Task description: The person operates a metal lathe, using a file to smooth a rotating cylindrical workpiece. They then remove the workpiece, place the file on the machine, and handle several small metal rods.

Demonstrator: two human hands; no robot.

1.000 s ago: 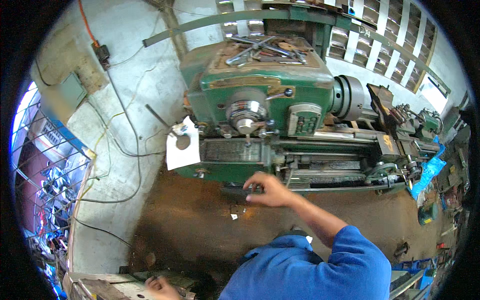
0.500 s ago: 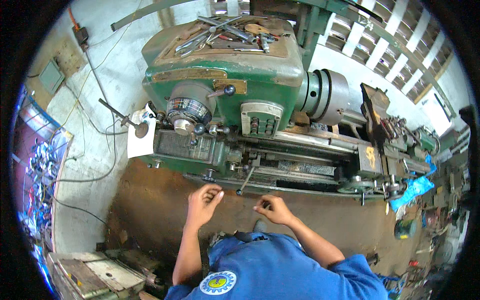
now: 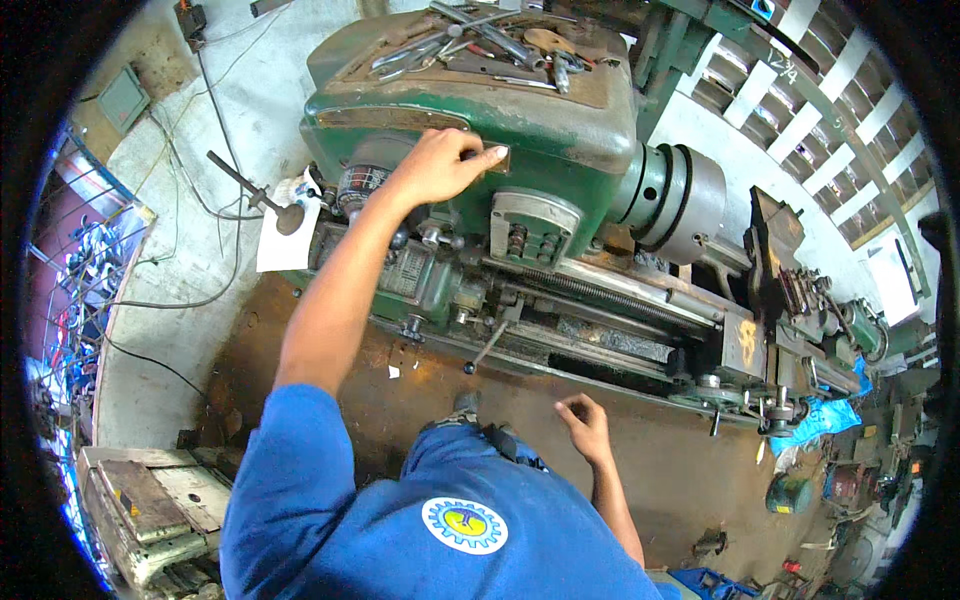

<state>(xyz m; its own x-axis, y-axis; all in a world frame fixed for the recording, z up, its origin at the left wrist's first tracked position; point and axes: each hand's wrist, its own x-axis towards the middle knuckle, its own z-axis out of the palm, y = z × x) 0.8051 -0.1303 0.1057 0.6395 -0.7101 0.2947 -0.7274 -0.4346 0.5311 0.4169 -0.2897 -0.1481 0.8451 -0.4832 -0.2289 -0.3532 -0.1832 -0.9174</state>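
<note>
A green metal lathe [image 3: 560, 170] stands in front of me. My left hand [image 3: 440, 168] reaches up to the front of its headstock, fingers curled over the dark ball knob of a lever, thumb stretched to the right; the knob is mostly hidden. My forearm covers part of the round numbered dial [image 3: 362, 183]. Lower down, clear of the machine, my right hand [image 3: 586, 428] hangs above the floor with loosely bent fingers apart and nothing visible in it. To the right of the headstock is the large round chuck [image 3: 690, 205].
Wrenches and other hand tools [image 3: 490, 45] lie on top of the headstock. A lever with a ball end [image 3: 487, 347] sticks out from the lathe's lower front. Handwheels [image 3: 712, 398] jut out at the right. A worn metal cabinet [image 3: 160, 500] stands at the lower left.
My left hand has risen from below the lathe to the lever knob on the headstock. My right hand has moved a little right and down. The view has shifted slightly.
</note>
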